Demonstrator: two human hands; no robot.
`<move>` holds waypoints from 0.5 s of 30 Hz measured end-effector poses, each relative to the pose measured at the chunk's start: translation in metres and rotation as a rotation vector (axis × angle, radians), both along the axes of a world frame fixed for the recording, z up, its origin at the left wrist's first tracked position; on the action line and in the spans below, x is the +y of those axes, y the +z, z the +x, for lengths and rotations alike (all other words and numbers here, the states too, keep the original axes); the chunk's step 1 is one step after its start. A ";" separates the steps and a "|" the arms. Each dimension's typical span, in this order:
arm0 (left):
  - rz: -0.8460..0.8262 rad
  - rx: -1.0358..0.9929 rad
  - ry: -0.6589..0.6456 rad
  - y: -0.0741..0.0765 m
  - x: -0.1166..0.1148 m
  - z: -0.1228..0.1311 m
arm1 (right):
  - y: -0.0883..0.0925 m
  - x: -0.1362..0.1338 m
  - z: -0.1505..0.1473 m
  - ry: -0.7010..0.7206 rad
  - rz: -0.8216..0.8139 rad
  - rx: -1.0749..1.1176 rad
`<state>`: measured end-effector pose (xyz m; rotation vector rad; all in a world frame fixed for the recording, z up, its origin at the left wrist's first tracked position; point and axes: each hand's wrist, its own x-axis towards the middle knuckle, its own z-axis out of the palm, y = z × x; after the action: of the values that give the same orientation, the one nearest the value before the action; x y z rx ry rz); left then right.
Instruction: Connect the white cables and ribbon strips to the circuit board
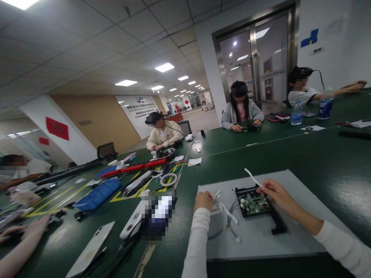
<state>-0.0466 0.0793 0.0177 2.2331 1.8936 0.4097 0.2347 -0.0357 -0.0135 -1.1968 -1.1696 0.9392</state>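
A grey board (261,241) lies on the green table in front of me. On it rests a black plastic frame (278,222) with a green circuit board (255,202) set inside. My right hand (276,195) pinches a white flat strip (251,175), like a ribbon cable, over the frame's far right corner. Left of the frame, my left hand (203,201) is closed on another white strip (217,194). A further curled white strip (230,214) hangs close by it. Beneath lies a thin grey-blue cable (227,227) with a small white connector (238,239).
Left of the board are a power strip (135,220), a phone (91,249), a blurred bright-screened device (162,212), a blue tray (98,194) and a white cable coil (168,180). A bottle (296,112) stands far right. Several people sit around; one person's arm (24,243) reaches in left.
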 end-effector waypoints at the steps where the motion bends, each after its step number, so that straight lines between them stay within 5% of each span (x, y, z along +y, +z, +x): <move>1: 0.040 0.030 0.001 0.001 -0.002 0.001 | 0.001 0.000 0.000 0.006 0.002 0.011; 5: 0.189 0.010 -0.049 0.011 -0.012 0.004 | 0.003 -0.001 -0.002 0.038 -0.005 0.012; 8: 0.232 -0.059 -0.382 0.019 -0.023 0.009 | 0.002 0.000 -0.003 0.049 -0.015 -0.010; 11: 0.081 -0.114 -0.746 0.021 -0.033 0.016 | -0.001 0.000 -0.003 0.083 -0.028 -0.012; 15: 0.004 -0.114 -0.780 0.014 -0.039 0.020 | -0.007 0.002 -0.004 0.144 -0.058 -0.009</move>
<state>-0.0261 0.0401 0.0318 2.6376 0.8449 0.3843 0.2309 -0.0336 -0.0208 -1.1752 -1.2561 1.0831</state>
